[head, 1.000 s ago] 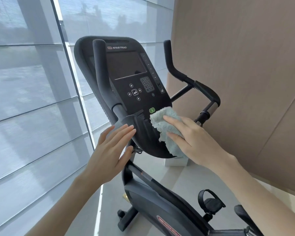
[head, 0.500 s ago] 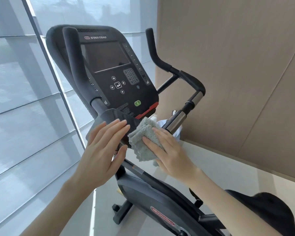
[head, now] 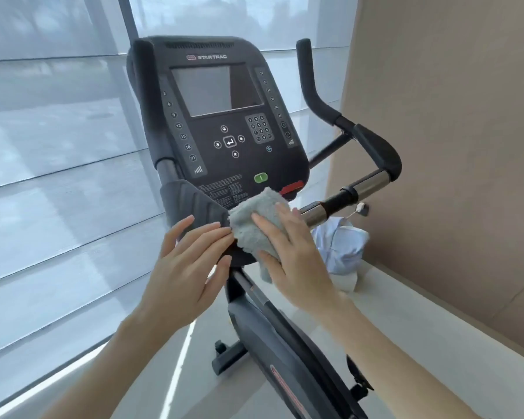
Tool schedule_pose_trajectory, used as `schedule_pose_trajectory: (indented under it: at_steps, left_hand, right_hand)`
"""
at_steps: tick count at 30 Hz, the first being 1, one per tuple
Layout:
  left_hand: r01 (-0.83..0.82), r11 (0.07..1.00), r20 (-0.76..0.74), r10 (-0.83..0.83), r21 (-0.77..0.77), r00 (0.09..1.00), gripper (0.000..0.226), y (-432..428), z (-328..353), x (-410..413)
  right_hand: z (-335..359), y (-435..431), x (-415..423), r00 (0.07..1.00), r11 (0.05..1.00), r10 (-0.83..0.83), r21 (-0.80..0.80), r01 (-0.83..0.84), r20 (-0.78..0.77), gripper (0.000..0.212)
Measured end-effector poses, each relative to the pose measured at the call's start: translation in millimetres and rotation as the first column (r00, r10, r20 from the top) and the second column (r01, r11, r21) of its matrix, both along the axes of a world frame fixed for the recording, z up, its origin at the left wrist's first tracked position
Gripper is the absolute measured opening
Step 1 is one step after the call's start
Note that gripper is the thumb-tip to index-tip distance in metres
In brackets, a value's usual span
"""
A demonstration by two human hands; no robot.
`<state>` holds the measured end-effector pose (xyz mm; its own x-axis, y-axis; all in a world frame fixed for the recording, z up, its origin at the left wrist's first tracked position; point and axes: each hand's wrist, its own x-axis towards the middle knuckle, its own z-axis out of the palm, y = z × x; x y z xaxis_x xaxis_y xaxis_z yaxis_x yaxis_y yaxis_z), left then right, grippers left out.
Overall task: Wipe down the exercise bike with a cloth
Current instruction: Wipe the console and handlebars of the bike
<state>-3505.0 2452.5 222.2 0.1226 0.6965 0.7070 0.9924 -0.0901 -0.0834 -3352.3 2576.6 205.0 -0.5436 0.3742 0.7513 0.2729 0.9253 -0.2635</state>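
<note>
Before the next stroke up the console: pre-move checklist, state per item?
1. Hold: right hand flat on cloth: ok.
2. Contact: cloth against the lower edge of the console: ok.
3. Brace: left hand flat on black pad, left of the cloth: ok.
4. Upward path free of controls: not ok; green button and red strip sit just above the cloth.
5. Power off: cannot tell; screen looks blank.
6. Cloth dampness: cannot tell.

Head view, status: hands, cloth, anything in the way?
Left hand flat on grip pad. Right hand flat, pressing cloth on bottom edge of console. Path unobstructed; pale bundle behind on ledge.
</note>
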Motion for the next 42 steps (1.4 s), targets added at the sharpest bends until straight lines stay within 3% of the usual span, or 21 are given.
schedule_pose_trajectory:
  at_steps: [2, 9, 14, 17, 19, 21, 24, 28, 31, 35, 42]
  left_hand:
    - [-0.063, 0.998, -0.007, 0.063, 0.016, 0.998, 0.032, -3, -1, 8]
    - [-0.201, 0.980, -0.026, 0.201, 0.013, 0.979, 0.033, -7, -2, 26]
    - [-0.268, 0.963, -0.015, 0.268, 0.007, 0.963, 0.034, -7, -3, 35]
    - [-0.293, 0.956, -0.017, 0.294, 0.014, 0.956, 0.034, -6, -3, 38]
    - [-0.299, 0.954, -0.018, 0.299, 0.020, 0.954, 0.035, -5, -3, 41]
    - [-0.301, 0.953, -0.012, 0.301, 0.026, 0.953, 0.036, -3, -3, 44]
    - [-0.318, 0.947, 0.018, 0.318, 0.032, 0.948, 0.036, -2, -4, 44]
    - [-0.364, 0.931, 0.056, 0.363, 0.019, 0.930, 0.034, -5, -4, 40]
    - [-0.368, 0.930, 0.055, 0.366, 0.021, 0.929, 0.034, -6, -5, 40]
    - [-0.367, 0.930, 0.044, 0.366, 0.025, 0.930, 0.035, -4, -7, 43]
    - [-0.361, 0.932, 0.008, 0.361, 0.023, 0.933, 0.034, -3, -8, 39]
  right_hand:
    - [-8, 2, -8, 0.998, 0.996, -0.002, 0.090, -0.004, 0.064, 0.047]
    - [-26, 60, 2, 0.997, 0.974, 0.023, 0.224, -0.006, -0.071, 0.043]
    - [-22, 112, 30, 0.995, 0.990, 0.015, 0.143, -0.001, -0.102, 0.040]
    - [-6, 121, 38, 0.991, 0.997, -0.015, -0.071, 0.006, -0.134, 0.032]
    - [11, 114, 40, 0.973, 0.982, 0.005, -0.184, -0.049, -0.232, 0.035]
    - [28, 96, 32, 0.957, 0.977, 0.109, -0.150, -0.153, -0.268, 0.036]
    - [38, 63, 5, 0.965, 0.967, 0.253, -0.022, -0.255, -0.071, 0.037]
    - [28, 50, -14, 0.932, 0.983, 0.164, 0.026, -0.183, 0.324, 0.047]
    - [28, 62, -15, 0.926, 0.981, 0.125, 0.098, -0.170, 0.356, 0.056]
    - [32, 86, -11, 0.918, 0.988, 0.118, 0.049, -0.147, 0.378, 0.067]
    - [33, 129, 8, 0.942, 1.000, 0.023, -0.019, -0.018, 0.336, 0.054]
